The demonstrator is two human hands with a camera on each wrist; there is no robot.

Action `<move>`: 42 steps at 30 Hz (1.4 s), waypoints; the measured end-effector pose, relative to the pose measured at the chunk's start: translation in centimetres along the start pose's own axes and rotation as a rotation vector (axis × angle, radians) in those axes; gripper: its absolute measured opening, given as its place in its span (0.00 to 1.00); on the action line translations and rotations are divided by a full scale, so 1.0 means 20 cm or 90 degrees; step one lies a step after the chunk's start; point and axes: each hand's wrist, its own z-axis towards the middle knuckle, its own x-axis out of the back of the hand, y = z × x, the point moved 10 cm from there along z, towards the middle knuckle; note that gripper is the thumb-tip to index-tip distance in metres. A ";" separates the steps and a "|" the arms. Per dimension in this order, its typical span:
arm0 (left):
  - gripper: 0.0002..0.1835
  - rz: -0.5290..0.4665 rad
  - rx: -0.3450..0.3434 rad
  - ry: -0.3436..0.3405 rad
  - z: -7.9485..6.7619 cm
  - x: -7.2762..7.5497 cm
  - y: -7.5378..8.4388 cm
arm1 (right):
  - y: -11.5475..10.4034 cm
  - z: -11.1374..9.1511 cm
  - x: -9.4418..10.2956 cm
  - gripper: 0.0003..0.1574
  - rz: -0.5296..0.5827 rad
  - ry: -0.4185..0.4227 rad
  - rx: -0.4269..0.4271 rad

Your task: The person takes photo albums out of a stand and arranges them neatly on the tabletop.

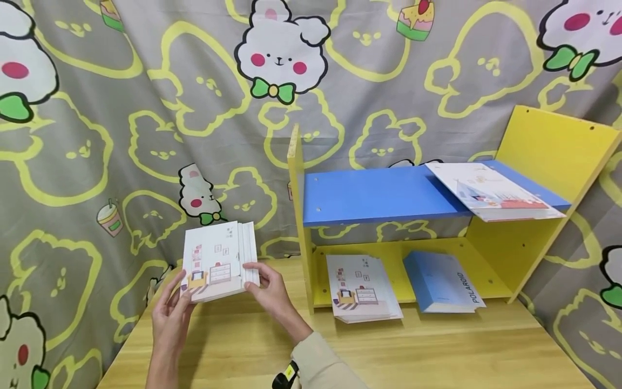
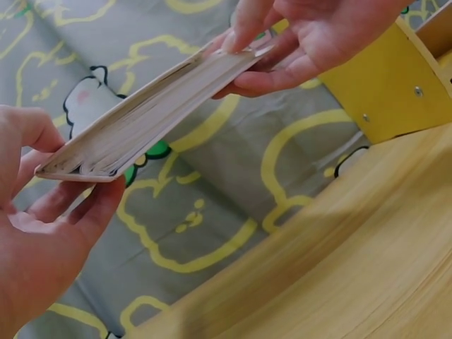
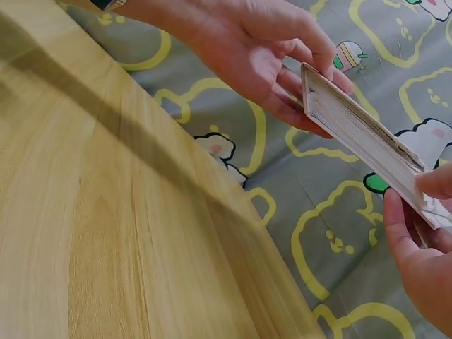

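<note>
Both hands hold up a white picture book [image 1: 211,256], its cover drawn with an armchair and a dresser, at the left of the wooden table. My left hand [image 1: 170,313] grips its lower left corner, thumb on the front and fingers behind. At the right edge, where pale layered strips show, my right hand [image 1: 269,289] pinches it. The left wrist view shows the page edges of the book [image 2: 155,116] between its covers, with the left hand [image 2: 49,219] at the near end. In the right wrist view the right hand [image 3: 427,247] holds the near end.
A yellow shelf unit with a blue board [image 1: 374,194] stands to the right. A book with a matching cover [image 1: 359,286] and a blue POLAROID book [image 1: 442,281] lie on its lower level, jutting forward. Another white book [image 1: 491,189] lies on the blue board. A patterned curtain [image 1: 146,135] hangs behind.
</note>
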 end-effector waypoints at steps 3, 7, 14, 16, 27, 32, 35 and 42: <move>0.28 -0.004 -0.001 -0.009 0.00 0.00 -0.01 | 0.02 0.00 0.00 0.26 -0.002 0.000 -0.004; 0.28 -0.023 -0.010 -0.022 0.00 0.00 -0.01 | 0.04 0.00 0.00 0.25 0.005 -0.002 -0.004; 0.28 -0.031 -0.009 -0.027 0.00 0.01 -0.02 | 0.05 0.01 0.00 0.26 0.015 0.002 -0.004; 0.29 -0.024 0.000 -0.021 0.01 0.01 -0.03 | 0.06 0.01 0.00 0.26 0.015 0.004 -0.009; 0.29 -0.012 0.022 -0.018 0.01 0.04 -0.05 | 0.10 0.01 -0.01 0.26 0.026 -0.002 -0.024; 0.30 -0.010 0.038 -0.007 0.01 0.06 -0.07 | 0.13 0.00 -0.01 0.26 0.030 -0.001 -0.036; 0.29 -0.003 0.045 0.012 0.00 0.08 -0.08 | 0.15 0.00 -0.02 0.26 0.034 -0.001 -0.044; 0.29 -0.001 0.061 0.036 0.01 0.12 -0.10 | 0.18 -0.02 -0.04 0.28 0.044 0.005 -0.063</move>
